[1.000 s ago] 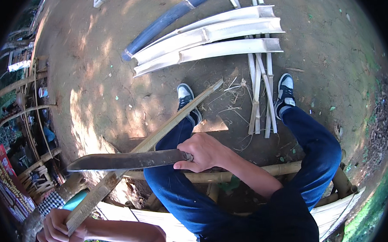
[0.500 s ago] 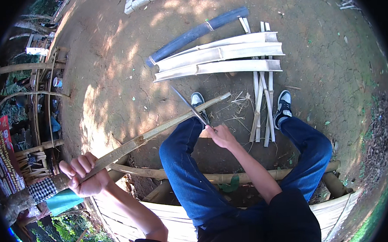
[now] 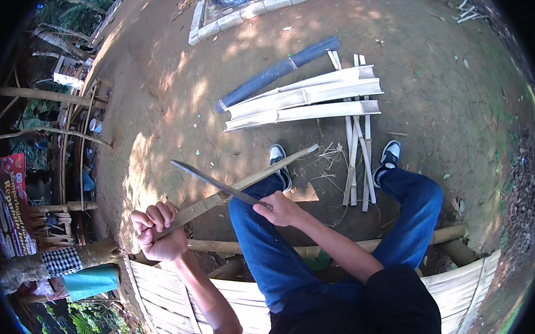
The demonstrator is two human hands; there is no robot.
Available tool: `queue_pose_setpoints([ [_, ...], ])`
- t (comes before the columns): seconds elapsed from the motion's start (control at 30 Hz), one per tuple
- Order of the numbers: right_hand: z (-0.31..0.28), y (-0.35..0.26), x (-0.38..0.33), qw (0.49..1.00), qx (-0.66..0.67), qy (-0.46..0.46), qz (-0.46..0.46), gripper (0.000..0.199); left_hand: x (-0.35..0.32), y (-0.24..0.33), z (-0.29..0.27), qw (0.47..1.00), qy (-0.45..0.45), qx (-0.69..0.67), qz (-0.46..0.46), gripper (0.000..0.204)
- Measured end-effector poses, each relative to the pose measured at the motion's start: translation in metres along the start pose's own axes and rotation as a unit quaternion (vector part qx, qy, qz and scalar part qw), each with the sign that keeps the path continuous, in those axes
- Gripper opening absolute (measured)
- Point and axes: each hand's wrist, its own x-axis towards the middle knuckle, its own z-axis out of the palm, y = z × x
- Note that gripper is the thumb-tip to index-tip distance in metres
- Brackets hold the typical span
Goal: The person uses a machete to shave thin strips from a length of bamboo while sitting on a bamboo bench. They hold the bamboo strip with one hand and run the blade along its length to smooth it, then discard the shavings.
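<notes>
A long split bamboo strip [image 3: 262, 176] slants from my left hand up and to the right, passing over my left knee. My left hand [image 3: 161, 232] is closed round its near end. In my right hand [image 3: 280, 208] is the handle of a long-bladed knife [image 3: 204, 177], fingers wrapped round it. The dark blade lies across the strip, its tip pointing up and left beyond it. Whether the edge touches the bamboo I cannot tell.
Ahead on the ground lie pale split bamboo halves [image 3: 303, 97] beside a dark bamboo pole [image 3: 275, 76]. Thin bamboo strips [image 3: 358, 162] and shavings [image 3: 329, 157] lie between my feet. I sit on a slatted bamboo bench [image 3: 461, 290]. A stone border [image 3: 259, 10] stands farther off.
My right hand has drawn the knife left and nearer me, and its blade now lies flatter across the strip. My left hand has shifted right with the strip's near end. The view has tilted up.
</notes>
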Motion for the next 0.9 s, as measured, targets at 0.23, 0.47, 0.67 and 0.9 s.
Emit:
queue_pose_setpoints([
  [0.23, -0.039, 0.141, -0.045, 0.871, 0.048, 0.126, 0.473, 0.070, -0.028, 0.003, -0.006, 0.998, 0.057, -0.022, 0.031, 0.017],
  [0.47, -0.043, 0.084, -0.029, 0.932, 0.075, 0.072, 0.346, 0.068, -0.010, -0.012, 0.026, 0.999, -0.004, -0.030, 0.025, 0.021],
  [0.67, -0.006, 0.040, -0.003, 0.996, 0.069, 0.047, 0.042, 0.056, 0.028, -0.020, 0.016, 0.999, 0.040, -0.004, 0.031, 0.020],
  [0.9, 0.023, 0.031, 0.003, 0.988, 0.068, 0.036, 0.136, 0.064, 0.030, -0.014, -0.041, 0.993, 0.116, 0.020, 0.028, 0.019],
])
